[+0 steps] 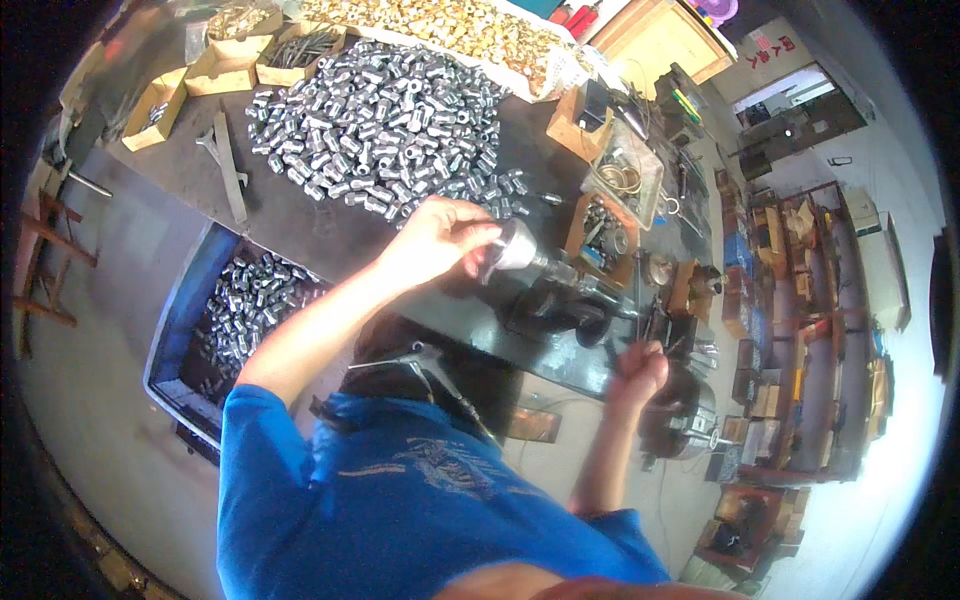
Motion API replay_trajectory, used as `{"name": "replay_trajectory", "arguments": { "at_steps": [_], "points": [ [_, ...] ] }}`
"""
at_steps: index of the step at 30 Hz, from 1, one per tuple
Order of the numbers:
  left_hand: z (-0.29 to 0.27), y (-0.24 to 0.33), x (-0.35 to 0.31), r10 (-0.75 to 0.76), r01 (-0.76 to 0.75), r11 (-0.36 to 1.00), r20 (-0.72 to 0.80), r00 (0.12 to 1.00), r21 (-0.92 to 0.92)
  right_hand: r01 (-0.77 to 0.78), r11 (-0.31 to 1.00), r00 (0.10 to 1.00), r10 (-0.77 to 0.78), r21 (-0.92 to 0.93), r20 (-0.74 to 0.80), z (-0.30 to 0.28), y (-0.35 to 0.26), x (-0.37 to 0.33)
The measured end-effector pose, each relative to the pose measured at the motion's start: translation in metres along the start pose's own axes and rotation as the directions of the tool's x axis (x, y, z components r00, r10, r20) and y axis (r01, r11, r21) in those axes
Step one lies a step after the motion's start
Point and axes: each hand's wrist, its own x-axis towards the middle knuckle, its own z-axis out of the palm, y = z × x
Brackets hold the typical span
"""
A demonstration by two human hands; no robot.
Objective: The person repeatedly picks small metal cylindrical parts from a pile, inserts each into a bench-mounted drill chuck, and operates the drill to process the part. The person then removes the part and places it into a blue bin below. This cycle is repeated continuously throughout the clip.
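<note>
My left hand reaches over the bench to a silver, cone-shaped chuck on a small bench machine. Its fingers are pinched together at the chuck's left face, and whatever they hold is hidden. Lower right, my right hand is curled into a fist beside the machine's right end, near a thin upright rod. What lies inside that fist cannot be made out. Behind my left hand spreads a large heap of shiny metal fittings, a few lying loose near the chuck.
A blue bin of similar fittings stands below the bench's left edge. Brass-coloured parts, cardboard trays and a flat metal bar lie farther back. Boxes of small parts, a motor and loaded shelves line the right.
</note>
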Motion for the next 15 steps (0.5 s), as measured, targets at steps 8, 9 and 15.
{"name": "replay_trajectory", "arguments": {
  "at_steps": [8, 9, 15],
  "points": [
    [-0.002, -0.005, 0.0, 0.117, -0.114, 0.992, 0.042, 0.992, -0.058, -0.062, 0.991, 0.994, 0.052, 0.116, 0.091, 0.024, -0.011, 0.079],
    [-0.003, -0.005, 0.0, 0.095, -0.094, 0.995, 0.029, 0.995, -0.033, -0.064, 0.991, 0.995, 0.054, 0.12, 0.085, 0.023, -0.005, 0.09],
    [0.0, -0.005, 0.002, 0.076, -0.076, 0.997, -0.003, 0.997, -0.021, 0.102, 0.993, 0.986, -0.109, -0.06, -0.123, -0.012, 0.065, 0.12]
  ]
}}
